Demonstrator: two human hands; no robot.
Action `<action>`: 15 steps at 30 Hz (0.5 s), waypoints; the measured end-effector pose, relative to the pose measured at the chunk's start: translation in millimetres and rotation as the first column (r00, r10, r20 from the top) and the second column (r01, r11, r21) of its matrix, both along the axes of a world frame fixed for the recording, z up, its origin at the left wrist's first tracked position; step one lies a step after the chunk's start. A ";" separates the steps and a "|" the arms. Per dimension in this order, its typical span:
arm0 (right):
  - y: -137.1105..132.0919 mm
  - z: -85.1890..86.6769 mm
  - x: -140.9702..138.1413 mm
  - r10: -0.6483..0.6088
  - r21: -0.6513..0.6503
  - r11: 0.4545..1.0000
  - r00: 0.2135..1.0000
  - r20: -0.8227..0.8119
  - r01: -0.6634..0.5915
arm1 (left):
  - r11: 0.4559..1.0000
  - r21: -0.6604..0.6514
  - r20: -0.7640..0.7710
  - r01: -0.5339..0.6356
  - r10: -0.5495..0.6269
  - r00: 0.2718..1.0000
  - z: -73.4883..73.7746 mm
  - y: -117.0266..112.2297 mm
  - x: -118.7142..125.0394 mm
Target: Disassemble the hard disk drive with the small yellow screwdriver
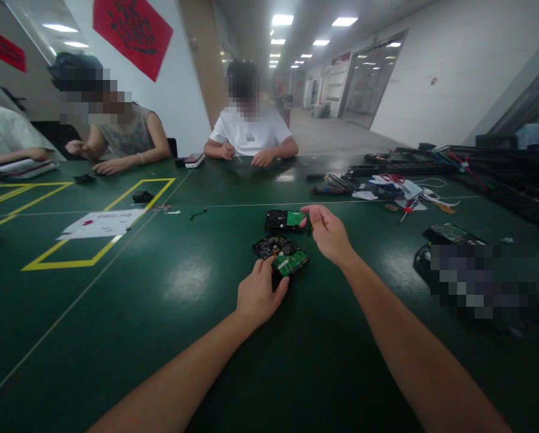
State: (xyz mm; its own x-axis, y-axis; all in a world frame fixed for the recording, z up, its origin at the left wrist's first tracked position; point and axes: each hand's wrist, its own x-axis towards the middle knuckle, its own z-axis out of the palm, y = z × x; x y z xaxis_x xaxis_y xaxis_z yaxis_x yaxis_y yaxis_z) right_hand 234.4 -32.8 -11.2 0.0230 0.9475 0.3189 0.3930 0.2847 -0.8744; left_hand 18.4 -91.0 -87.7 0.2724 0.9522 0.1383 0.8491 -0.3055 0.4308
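Observation:
A hard drive (pixel 291 263) with a green circuit board lies on the green table, turned at an angle. My left hand (pixel 258 291) is closed on its near edge, thumb at the front and fingers on the left side. Just right of the drive, my right hand (pixel 325 233) pinches the dark handle of a small screwdriver (pixel 308 227), held upright. Its thin shaft points down towards the drive's right side; whether the tip touches is too small to tell. Right behind lies a second hard drive (pixel 277 220), black with a green board, partly covered by my right fingers.
Cables and tools (pixel 341 185) and a red-handled screwdriver (pixel 408 207) lie at the back right. Further right is a pile of dark parts (pixel 458 233). A white sheet (pixel 102 224) with small pieces lies left, across yellow tape (pixel 62 264). Several people sit across the table.

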 end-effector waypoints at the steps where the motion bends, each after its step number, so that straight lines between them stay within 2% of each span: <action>1: 0.2 -1.9 -0.1 -0.042 0.071 0.997 0.998 0.053 0.039 | 1.000 0.001 -0.001 -0.001 0.001 1.000 0.3 -0.2 -0.1; 3: 0.1 -4.0 -0.3 -0.096 0.132 0.988 0.992 0.082 0.084 | 1.000 0.002 0.001 -0.002 0.002 1.000 0.6 -0.5 -0.3; 7: -1.5 -2.9 -1.8 -0.096 0.107 0.990 0.992 0.084 0.086 | 1.000 0.001 0.003 -0.003 0.003 1.000 0.5 -0.7 -0.2; 15: -5.5 9.6 -1.5 0.039 -0.015 0.999 0.999 -0.025 -0.039 | 1.000 -0.002 0.005 -0.006 0.006 1.000 0.8 -0.1 0.4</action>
